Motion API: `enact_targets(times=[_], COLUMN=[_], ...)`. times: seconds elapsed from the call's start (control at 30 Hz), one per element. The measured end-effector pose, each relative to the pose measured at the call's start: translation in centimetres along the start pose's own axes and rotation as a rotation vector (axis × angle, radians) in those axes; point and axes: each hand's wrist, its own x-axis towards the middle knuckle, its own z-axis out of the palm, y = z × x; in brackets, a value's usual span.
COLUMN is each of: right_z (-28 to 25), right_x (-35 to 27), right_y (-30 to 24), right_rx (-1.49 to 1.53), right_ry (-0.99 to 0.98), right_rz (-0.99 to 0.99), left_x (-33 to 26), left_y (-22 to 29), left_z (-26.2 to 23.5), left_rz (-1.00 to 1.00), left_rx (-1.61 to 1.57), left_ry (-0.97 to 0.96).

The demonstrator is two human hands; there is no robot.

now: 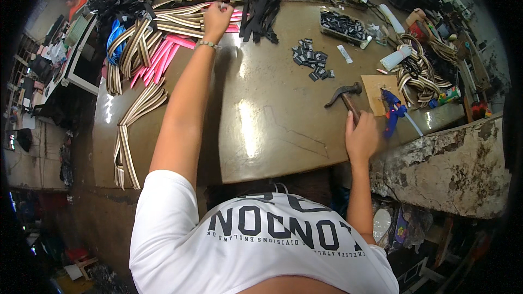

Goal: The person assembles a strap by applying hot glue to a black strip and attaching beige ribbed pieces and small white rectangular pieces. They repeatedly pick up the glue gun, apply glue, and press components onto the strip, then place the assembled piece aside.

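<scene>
My left hand (218, 22) reaches to the far left of the table, its fingers pinched together over the ends of the striped straps (177, 20). What they pinch, if anything, is hidden. Bright pink straps (163, 57) lie beneath and beside the striped ones. Close by on the right is a heap of black straps (262, 8). At the table's right side my right hand (362, 137) is closed round the wooden handle of a hammer (350, 101). The hammer's dark metal head rests on the tabletop, its curved end pointing left.
Small black buckle-like pieces (311, 59) lie loose on the brown table (283, 130), with more in a clear tray (343, 26). A blue glue gun (392, 110) sits beside a cardboard piece (378, 90). Coiled cords (422, 79) crowd the right edge. A separate striped bundle (128, 130) lies left.
</scene>
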Motion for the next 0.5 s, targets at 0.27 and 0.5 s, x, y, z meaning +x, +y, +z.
enact_targets(times=[0.27, 0.5], right_z=[-2.0, -1.9], right_x=[-0.1, -4.7], right_y=[-2.4, -15.7], right_rx=[0.107, 1.954], right_ry=[0.238, -1.500], right_rz=[-0.079, 0.244], left_x=[-13.9, -28.8], left_y=[5.0, 9.0], left_z=[-11.4, -15.6], left_rz=[-0.081, -0.643], left_rx=[-0.157, -0.588], left_ry=[-0.032, -0.172])
